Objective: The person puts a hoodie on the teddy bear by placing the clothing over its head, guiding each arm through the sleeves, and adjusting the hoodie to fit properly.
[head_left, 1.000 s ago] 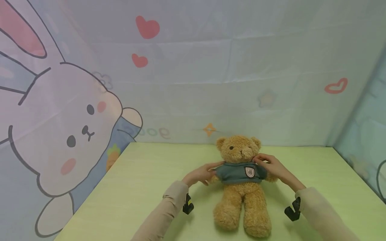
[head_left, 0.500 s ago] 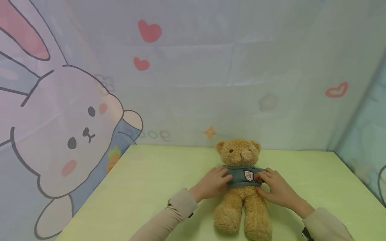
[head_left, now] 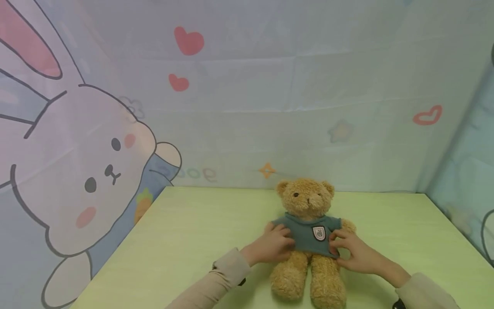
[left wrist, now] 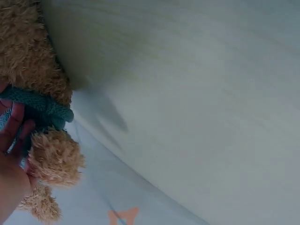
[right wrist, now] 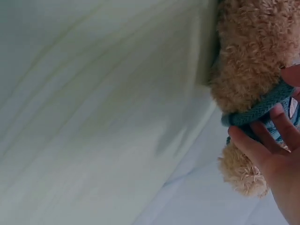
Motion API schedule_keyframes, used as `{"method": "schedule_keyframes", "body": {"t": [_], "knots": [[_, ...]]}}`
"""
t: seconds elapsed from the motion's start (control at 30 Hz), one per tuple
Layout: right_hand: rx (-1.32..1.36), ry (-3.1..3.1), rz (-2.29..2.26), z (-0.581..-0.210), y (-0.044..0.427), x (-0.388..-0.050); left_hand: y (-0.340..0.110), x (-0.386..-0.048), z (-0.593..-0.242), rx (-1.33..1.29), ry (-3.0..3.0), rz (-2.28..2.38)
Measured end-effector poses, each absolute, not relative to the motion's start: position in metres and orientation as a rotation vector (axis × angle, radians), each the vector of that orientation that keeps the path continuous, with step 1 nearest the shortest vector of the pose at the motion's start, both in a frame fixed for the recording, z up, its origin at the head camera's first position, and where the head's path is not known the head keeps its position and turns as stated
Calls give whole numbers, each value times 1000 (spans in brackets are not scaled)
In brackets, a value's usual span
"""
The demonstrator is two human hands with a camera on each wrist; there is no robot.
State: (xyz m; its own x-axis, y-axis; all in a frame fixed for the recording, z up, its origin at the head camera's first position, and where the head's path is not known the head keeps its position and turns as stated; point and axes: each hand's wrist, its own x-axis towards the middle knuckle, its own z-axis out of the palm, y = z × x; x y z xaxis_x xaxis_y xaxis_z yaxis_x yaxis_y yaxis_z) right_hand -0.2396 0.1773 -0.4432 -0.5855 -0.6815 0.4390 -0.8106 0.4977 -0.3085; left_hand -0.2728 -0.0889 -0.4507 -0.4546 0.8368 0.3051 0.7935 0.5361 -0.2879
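A tan teddy bear (head_left: 305,199) lies face up on the table, its head toward the back wall. It wears a teal knitted sweater (head_left: 302,236) with a shield-shaped badge (head_left: 319,233) on the chest. My left hand (head_left: 272,244) grips the sweater's lower edge at the bear's left-hand side in view. On the other side, my right hand (head_left: 356,253) pinches the hem between thumb and fingers. In the right wrist view the rolled hem (right wrist: 255,110) shows beside my fingertips. The left wrist view has the teal hem (left wrist: 40,103) at my fingers, with the thumb partly cut off.
The light green table (head_left: 200,223) extends to both sides of the bear. A printed fabric backdrop (head_left: 247,128) with a rabbit and hearts rises behind the table's back edge. A thin dark cable (head_left: 484,236) hangs at the far right.
Both hands have moved from the bear's shoulders and sleeves down to the sweater's hem. The sweater sits lower now, covering more of the belly, and its collar shows.
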Motion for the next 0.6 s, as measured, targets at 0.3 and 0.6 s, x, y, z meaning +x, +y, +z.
{"method": "schedule_keyframes", "body": {"t": [0.3,0.6], "knots": [[891,-2780,692,-451,177,-236,-82,-260,-448,-1201,-2613,77],[706,-3005,976,-448,172,-239,-75,-255,-440,-1063,-3078,-705]]}}
